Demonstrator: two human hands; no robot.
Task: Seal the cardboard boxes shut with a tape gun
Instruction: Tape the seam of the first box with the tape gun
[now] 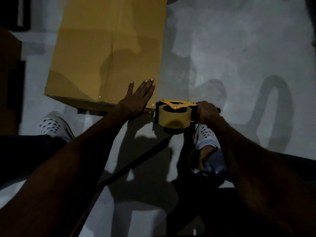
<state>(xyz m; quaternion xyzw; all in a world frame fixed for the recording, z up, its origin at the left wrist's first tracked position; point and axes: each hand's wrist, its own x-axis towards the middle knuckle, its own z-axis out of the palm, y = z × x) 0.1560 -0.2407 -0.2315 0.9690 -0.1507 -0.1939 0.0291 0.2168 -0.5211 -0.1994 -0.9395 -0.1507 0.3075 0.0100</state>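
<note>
A large tan cardboard box stands on the grey floor, its top flaps closed along a centre seam with clear tape glinting near the front edge. My left hand lies flat, fingers spread, on the box's near right corner. My right hand grips the handle of a yellow tape gun holding a roll of tan tape. The gun sits just off the box's near right corner, at the level of the front edge.
A dark brown box stands at the left edge. My two feet in white perforated shoes rest on the grey floor below the box. Deep shadows cover the lower part of the view.
</note>
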